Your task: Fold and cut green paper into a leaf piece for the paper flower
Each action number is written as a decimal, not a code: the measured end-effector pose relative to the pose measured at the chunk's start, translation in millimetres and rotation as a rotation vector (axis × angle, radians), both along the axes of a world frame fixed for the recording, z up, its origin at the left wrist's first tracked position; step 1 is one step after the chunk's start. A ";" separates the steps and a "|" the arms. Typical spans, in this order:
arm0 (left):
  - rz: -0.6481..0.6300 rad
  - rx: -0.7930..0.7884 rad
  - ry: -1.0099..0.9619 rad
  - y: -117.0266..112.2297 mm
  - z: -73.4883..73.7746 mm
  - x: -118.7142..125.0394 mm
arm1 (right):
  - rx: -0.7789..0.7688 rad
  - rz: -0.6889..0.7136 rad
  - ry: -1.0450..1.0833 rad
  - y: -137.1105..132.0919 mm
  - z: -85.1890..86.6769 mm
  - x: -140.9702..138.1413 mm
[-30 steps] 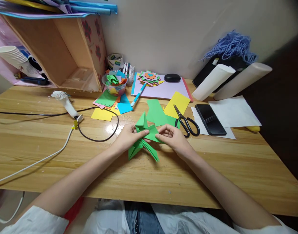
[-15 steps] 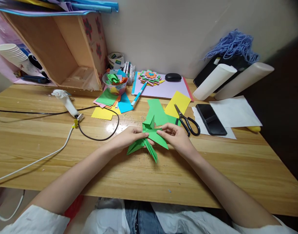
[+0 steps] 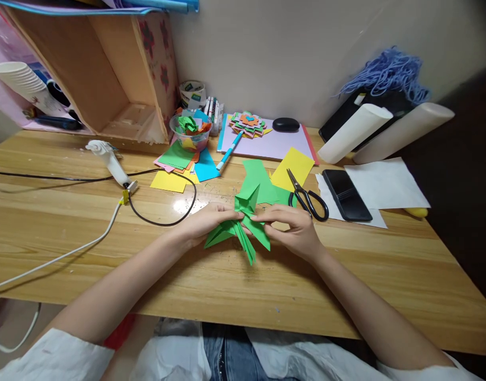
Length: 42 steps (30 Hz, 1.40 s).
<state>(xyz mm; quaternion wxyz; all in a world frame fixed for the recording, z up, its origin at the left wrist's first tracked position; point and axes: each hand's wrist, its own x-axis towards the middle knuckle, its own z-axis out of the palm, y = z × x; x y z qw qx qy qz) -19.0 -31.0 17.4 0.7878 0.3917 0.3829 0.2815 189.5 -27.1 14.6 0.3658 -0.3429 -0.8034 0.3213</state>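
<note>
A folded green paper piece with several pointed flaps is held just above the wooden table, in front of me. My left hand pinches its middle between thumb and fingers, with fingertips showing beneath the paper. On the paper's right side, my right hand has its index finger pressed near the centre fold and its thumb at the right flap. Behind the paper lie flat green paper scraps and a yellow sheet. Black-handled scissors rest to the right of these.
A black phone lies on white paper at right, near white rolls. At left stand a white glue gun with cables and an open wooden box. A plastic bowl of scraps and a blue marker sit further back.
My right index finger has moved inward over the paper's centre, and the thumb has shifted lower. The right flap is now folded narrower. My left hand keeps its hold; the view has shifted slightly.
</note>
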 end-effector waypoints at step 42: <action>-0.040 0.204 0.348 -1.1 8.4 3.5 | -0.498 -0.099 0.016 -3.2 2.4 -12.0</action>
